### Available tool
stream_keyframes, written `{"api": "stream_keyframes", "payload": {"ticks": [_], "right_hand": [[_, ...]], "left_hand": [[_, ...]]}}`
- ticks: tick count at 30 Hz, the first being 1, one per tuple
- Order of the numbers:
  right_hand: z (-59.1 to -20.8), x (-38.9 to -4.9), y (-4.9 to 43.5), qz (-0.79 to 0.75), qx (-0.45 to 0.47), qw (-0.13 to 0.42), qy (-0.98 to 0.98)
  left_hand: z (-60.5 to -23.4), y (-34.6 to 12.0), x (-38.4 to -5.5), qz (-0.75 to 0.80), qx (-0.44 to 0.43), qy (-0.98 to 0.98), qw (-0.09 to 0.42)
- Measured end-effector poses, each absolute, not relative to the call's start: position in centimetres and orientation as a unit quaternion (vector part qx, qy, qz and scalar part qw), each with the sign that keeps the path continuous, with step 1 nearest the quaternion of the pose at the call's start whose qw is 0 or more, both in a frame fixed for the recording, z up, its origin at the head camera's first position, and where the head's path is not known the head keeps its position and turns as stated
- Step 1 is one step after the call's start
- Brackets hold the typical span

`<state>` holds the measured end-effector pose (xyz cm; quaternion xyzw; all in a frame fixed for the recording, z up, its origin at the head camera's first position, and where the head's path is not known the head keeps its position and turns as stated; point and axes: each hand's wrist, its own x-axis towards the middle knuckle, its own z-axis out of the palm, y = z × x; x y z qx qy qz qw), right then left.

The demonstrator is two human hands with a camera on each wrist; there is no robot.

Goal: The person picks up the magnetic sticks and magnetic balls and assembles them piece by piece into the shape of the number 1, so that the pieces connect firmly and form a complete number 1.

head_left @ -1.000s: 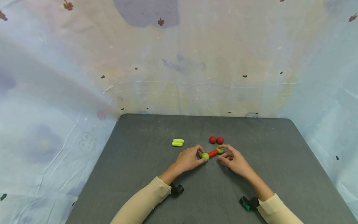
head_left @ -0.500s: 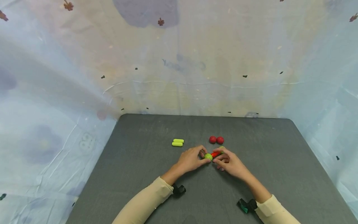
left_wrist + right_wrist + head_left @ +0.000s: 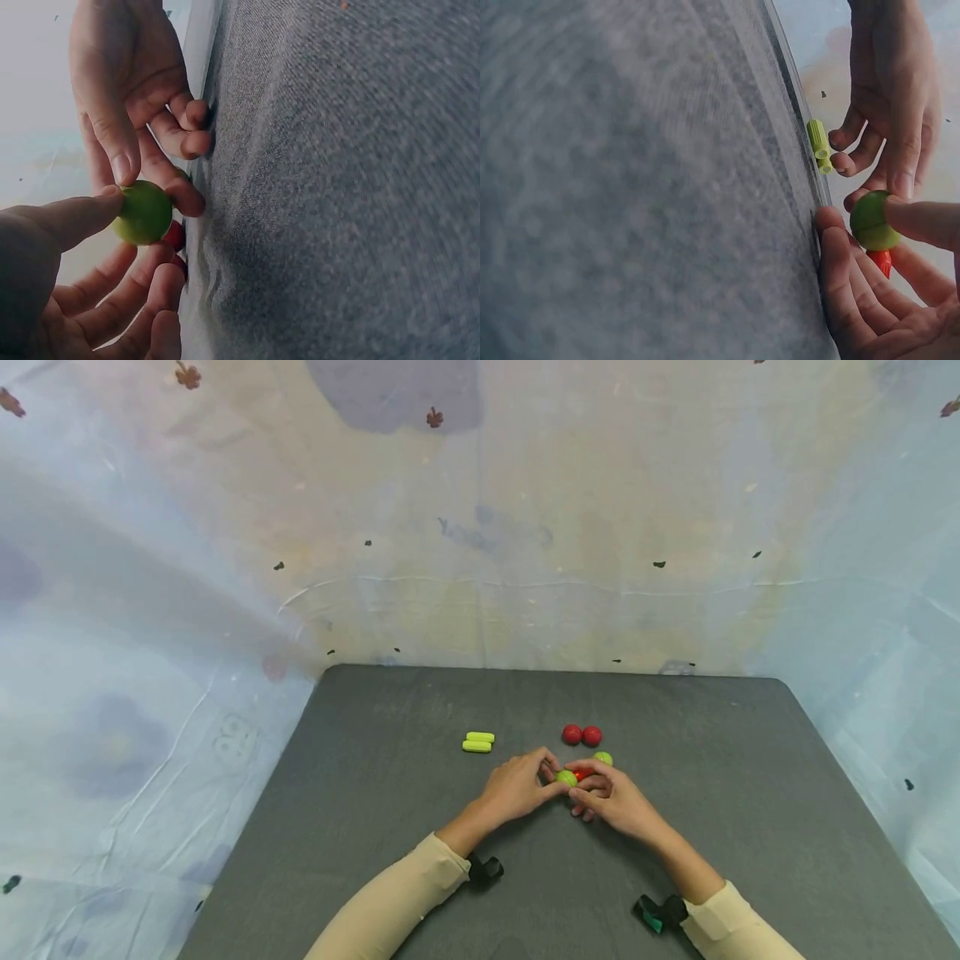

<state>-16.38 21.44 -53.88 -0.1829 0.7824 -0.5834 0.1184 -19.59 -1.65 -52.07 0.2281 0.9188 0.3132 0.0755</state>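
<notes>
A toy dumbbell made of a red rod (image 3: 880, 261) with a green ball at each end lies between the hands. My left hand (image 3: 517, 789) pinches the near green ball (image 3: 142, 213) between thumb and fingers. The right hand (image 3: 617, 802) is curled around the rod beside that ball. In the right wrist view the right thumb (image 3: 926, 223) touches the same ball, with the fingers spread behind the rod. The far green ball (image 3: 603, 759) sticks out beyond the right hand's fingers. Most of the rod is hidden by the right hand in the head view.
Two red balls (image 3: 582, 735) lie side by side just behind the hands. Two yellow-green ridged rods (image 3: 477, 742) lie together to the left. The dark grey table (image 3: 390, 710) ends at a patterned curtain (image 3: 480, 610) at the back and sides.
My left hand and the near ball have shifted slightly right. The right hand has moved left and closed in around the rod; the far ball has moved a little right and away.
</notes>
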Motion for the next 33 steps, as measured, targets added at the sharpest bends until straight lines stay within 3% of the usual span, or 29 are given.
{"api": "stream_keyframes", "payload": {"ticks": [16, 33], "right_hand": [[-54.1, -16.2, 21.0, -0.603, -0.152, 0.095, 0.777], [-54.1, -16.0, 21.4, -0.627, -0.093, 0.094, 0.767]], "left_hand": [[-51.9, -4.3, -20.5, 0.328, 0.246, 0.909, 0.076], [-51.3, -9.5, -22.3, 0.266, 0.211, 0.94, 0.019]]}}
